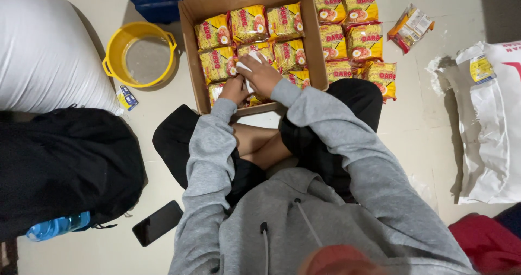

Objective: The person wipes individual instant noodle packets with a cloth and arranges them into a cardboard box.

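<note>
You are sitting cross-legged on the floor (418, 128) and leaning over an open cardboard box (191, 52) that is holding rows of yellow-and-red noodle packets (248, 23). Your right hand (261, 74) is curling its fingers around a small white object (251, 63), too small to make out, just above the packets in the near half of the box. Your left hand (234, 89) is sitting right beside it, touching the right hand near the box's front wall; you cannot tell whether it is clenched or slack, since only its back is showing. More of the same packets are lying in a stack on the floor (355, 36) against the right wall of the box, and one opened wrapper (411, 27) is lying a little farther right. A yellow bucket (142, 52) is standing to the left of the box, a black phone (158, 223) is lying by your left knee, and a white sack (491, 123) is slumping at the far right.
</note>
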